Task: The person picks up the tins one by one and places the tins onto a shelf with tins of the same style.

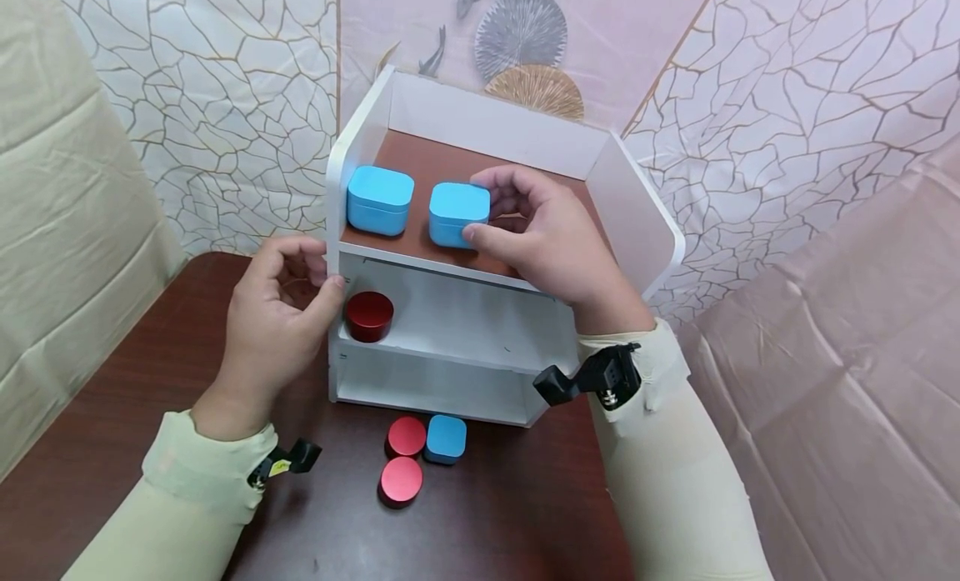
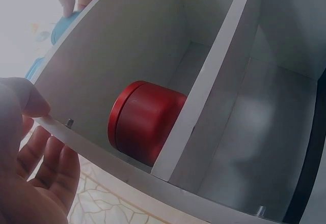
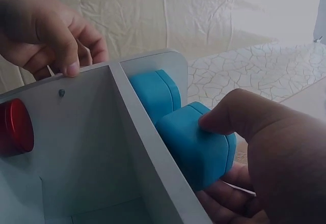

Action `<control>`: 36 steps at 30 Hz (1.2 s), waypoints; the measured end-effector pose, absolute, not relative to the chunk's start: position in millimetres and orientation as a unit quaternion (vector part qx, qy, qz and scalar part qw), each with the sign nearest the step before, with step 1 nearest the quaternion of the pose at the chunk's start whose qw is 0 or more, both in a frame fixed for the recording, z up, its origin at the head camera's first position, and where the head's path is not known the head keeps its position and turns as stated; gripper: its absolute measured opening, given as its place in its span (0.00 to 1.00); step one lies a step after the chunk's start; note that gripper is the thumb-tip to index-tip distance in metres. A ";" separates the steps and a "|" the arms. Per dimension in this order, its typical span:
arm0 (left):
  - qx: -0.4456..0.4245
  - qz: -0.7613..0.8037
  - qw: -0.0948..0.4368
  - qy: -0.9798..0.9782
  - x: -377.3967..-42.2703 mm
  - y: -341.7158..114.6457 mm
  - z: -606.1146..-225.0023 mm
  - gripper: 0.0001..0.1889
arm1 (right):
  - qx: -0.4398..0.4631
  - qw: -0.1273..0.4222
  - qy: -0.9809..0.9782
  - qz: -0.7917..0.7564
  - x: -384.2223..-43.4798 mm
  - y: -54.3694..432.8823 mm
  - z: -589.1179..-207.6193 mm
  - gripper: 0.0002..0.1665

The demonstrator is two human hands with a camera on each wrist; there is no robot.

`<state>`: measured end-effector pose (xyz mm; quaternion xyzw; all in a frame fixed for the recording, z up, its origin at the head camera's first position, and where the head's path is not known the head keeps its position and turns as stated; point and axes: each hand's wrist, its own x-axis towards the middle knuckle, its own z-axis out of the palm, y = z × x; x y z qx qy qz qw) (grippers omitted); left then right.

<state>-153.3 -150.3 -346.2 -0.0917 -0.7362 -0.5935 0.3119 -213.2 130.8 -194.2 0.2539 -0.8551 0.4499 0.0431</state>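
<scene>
My right hand [image 1: 551, 231] pinches a blue square tin [image 1: 459, 204] between thumb and fingers, on the brown top board of a white shelf unit [image 1: 495, 114]. Left of it, at the side panel, sits a second blue tin [image 1: 380, 199], a small gap between them in the head view. My left hand [image 1: 273, 314] grips the front edge of the left side panel, thumb and fingers on either side of it. On the middle shelf close to that hand stands a round red tin [image 2: 147, 119]. The right wrist view shows the held blue tin [image 3: 191, 145] near the board's front edge.
On the dark wooden table [image 1: 517, 514] before the unit lie a blue tin [image 1: 446, 438] and two round red tins, one nearer [image 1: 401, 481] and one farther [image 1: 407, 437]. Patterned cloth [image 1: 225, 106] hangs behind. The unit's right side panel [image 1: 637, 206] rises beside my right forearm.
</scene>
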 end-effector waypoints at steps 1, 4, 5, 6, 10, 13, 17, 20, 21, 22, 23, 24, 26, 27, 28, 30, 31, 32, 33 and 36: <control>-0.091 -0.593 0.312 -0.737 -153.3 -150.3 -346.3 0.19 | 0.254 0.043 -0.856 0.448 -213.1 130.6 -194.3 0.29; -0.090 -0.593 0.312 -0.737 -153.3 -150.3 -346.5 0.19 | 0.254 0.045 -0.860 0.440 -213.0 130.3 -194.5 0.29; -0.089 -0.593 0.312 -0.737 -153.4 -150.3 -346.6 0.19 | 0.254 0.046 -0.861 0.437 -213.1 130.2 -194.6 0.29; -0.090 -0.593 0.312 -0.737 -153.5 -150.3 -346.6 0.19 | 0.255 0.047 -0.862 0.435 -213.2 130.1 -194.6 0.29; -0.091 -0.594 0.313 -0.736 -153.7 -150.5 -346.7 0.19 | 0.256 0.048 -0.866 0.428 -213.3 129.1 -194.1 0.29; -0.093 -0.594 0.313 -0.735 -154.1 -150.6 -346.7 0.19 | 0.254 0.046 -0.868 0.425 -213.4 129.2 -193.9 0.29; -0.096 -0.595 0.313 -0.734 -154.5 -150.9 -346.8 0.19 | 0.250 0.046 -0.871 0.420 -213.6 129.3 -193.7 0.29; -0.096 -0.598 0.313 -0.732 -154.6 -151.2 -347.1 0.19 | 0.248 0.047 -0.874 0.415 -213.4 129.2 -193.8 0.29; -0.096 -0.598 0.313 -0.731 -154.6 -151.4 -347.2 0.19 | 0.248 0.047 -0.875 0.414 -213.4 129.1 -193.9 0.29; -0.096 -0.598 0.314 -0.731 -154.6 -151.6 -347.3 0.19 | 0.247 0.047 -0.875 0.413 -213.5 128.8 -194.0 0.29; -0.096 -0.598 0.314 -0.731 -154.7 -151.7 -347.4 0.19 | 0.247 0.047 -0.876 0.412 -213.6 128.7 -194.1 0.29; -0.096 -0.598 0.314 -0.731 -154.7 -151.9 -347.5 0.19 | 0.247 0.046 -0.876 0.412 -213.7 128.5 -194.2 0.29; -0.097 -0.599 0.315 -0.730 -154.9 -152.2 -347.5 0.19 | 0.245 0.046 -0.878 0.410 -213.7 128.3 -194.4 0.29; -0.098 -0.600 0.315 -0.729 -155.0 -152.4 -347.5 0.19 | 0.243 0.046 -0.879 0.408 -213.8 128.1 -194.5 0.29; -0.099 -0.600 0.314 -0.729 -155.1 -152.4 -347.5 0.19 | 0.241 0.046 -0.881 0.406 -213.7 128.0 -194.6 0.29; -0.100 -0.602 0.314 -0.727 -155.4 -152.6 -347.5 0.19 | 0.236 0.047 -0.885 0.399 -213.5 127.6 -194.8 0.28; -0.100 -0.602 0.314 -0.727 -155.4 -152.6 -347.5 0.19 | 0.234 0.047 -0.887 0.395 -213.4 127.4 -194.7 0.28; -0.101 -0.603 0.313 -0.727 -155.5 -152.6 -347.5 0.19 | 0.232 0.048 -0.890 0.391 -213.3 127.2 -194.8 0.28; -0.102 -0.603 0.313 -0.727 -155.5 -152.7 -347.6 0.19 | 0.230 0.048 -0.892 0.387 -213.2 127.0 -194.6 0.28; -0.102 -0.603 0.313 -0.727 -155.5 -153.0 -347.6 0.19 | 0.224 0.049 -0.896 0.380 -212.8 126.4 -194.3 0.27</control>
